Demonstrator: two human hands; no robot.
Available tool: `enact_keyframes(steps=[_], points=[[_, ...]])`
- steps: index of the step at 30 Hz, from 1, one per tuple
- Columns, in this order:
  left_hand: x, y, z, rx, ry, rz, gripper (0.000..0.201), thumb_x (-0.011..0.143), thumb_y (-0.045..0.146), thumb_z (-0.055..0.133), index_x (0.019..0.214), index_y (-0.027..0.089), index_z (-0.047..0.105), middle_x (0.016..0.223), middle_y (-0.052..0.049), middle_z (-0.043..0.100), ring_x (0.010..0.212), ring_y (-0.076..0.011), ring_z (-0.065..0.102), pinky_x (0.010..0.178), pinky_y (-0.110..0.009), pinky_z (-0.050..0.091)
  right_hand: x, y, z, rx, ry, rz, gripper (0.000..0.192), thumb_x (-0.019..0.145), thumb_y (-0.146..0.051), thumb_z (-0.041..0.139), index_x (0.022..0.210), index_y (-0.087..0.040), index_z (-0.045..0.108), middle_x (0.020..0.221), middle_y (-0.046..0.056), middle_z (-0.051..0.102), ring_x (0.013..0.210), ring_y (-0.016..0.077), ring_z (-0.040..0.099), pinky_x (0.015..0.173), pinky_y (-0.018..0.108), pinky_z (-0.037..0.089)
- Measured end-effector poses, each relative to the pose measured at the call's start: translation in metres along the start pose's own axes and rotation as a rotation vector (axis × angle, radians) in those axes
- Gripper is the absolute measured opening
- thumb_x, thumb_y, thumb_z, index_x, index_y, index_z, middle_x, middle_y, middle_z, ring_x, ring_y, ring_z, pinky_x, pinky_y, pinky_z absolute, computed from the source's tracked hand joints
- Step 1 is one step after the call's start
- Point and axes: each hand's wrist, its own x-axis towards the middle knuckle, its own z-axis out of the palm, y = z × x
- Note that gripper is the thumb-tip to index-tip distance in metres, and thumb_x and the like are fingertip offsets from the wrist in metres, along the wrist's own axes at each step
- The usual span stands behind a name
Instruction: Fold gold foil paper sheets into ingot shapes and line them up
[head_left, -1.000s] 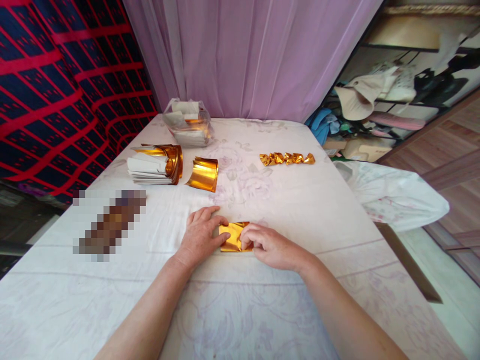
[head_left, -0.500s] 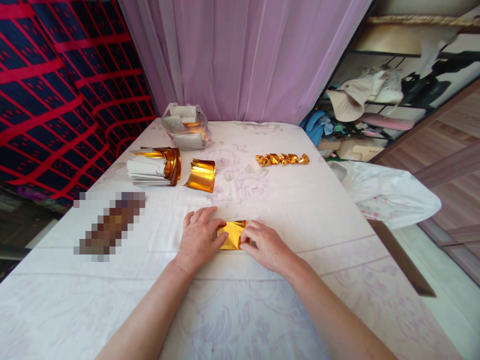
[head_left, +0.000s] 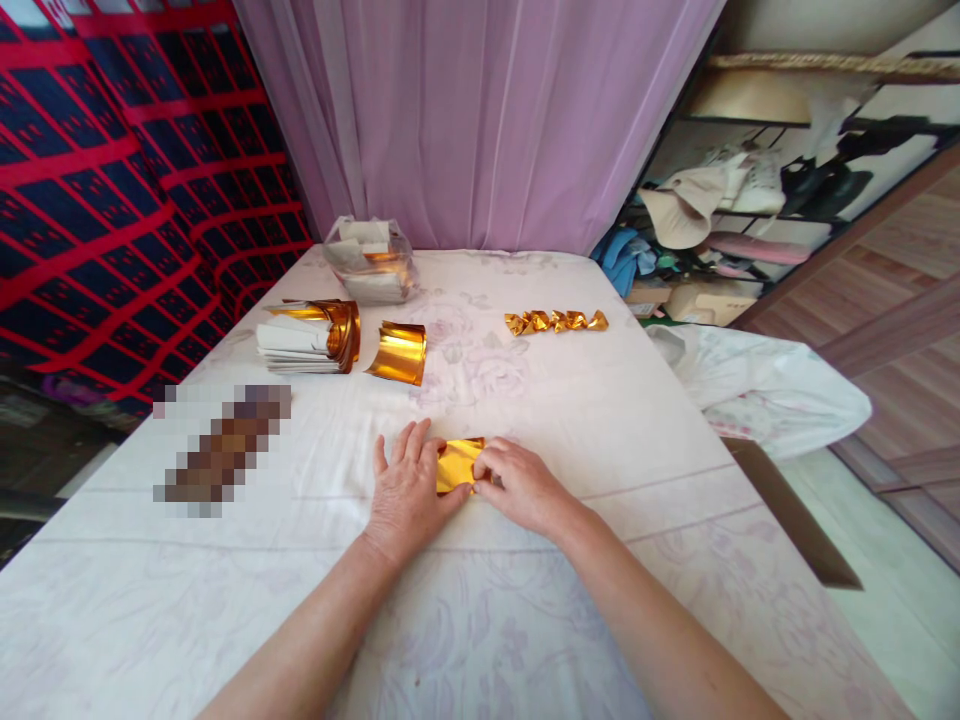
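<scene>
A small folded piece of gold foil paper (head_left: 457,462) lies on the white flowered cloth (head_left: 600,420) in front of me. My left hand (head_left: 409,492) presses flat on its left end, fingers spread over it. My right hand (head_left: 517,485) pinches its right end between thumb and fingers. Only the middle of the foil shows between the two hands.
A stack of white-backed gold sheets (head_left: 304,338) and a curled gold sheet (head_left: 398,352) lie at the left. A clear bag of sheets (head_left: 370,260) sits behind them. A row of twisted gold pieces (head_left: 556,321) lies at the right. A blurred patch (head_left: 223,445) is left of my hands.
My hands have drawn closer together on the foil, so less of it shows. The view has shifted slightly; the other things on the cloth stayed put.
</scene>
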Motion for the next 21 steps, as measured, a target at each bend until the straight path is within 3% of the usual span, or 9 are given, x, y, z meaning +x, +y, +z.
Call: enact_keyframes(steps=[5,21], points=[[0.001,-0.002,-0.004,-0.021,-0.065,-0.036,0.046,0.075,0.043,0.070,0.114,0.021,0.061,0.148,-0.016,0.046,0.139,-0.0366,0.038,0.113,-0.065,0.021,0.000,0.000,0.000,0.006,0.002,-0.001,0.012,0.078,-0.008,0.068,0.076,-0.019,0.063,0.084,0.001,0.060,0.081,0.0150,0.056,0.073,0.026,0.041],[0.012,-0.031,-0.029,-0.089,-0.426,-0.016,0.059,0.081,0.038,0.063,0.138,0.032,0.051,0.159,-0.011,0.029,0.149,-0.0304,0.019,0.118,-0.056,0.011,-0.002,0.006,0.003,0.077,0.060,-0.045,0.014,0.076,-0.003,0.065,0.075,-0.017,0.063,0.083,-0.001,0.059,0.072,0.0110,0.056,0.068,0.022,0.043]])
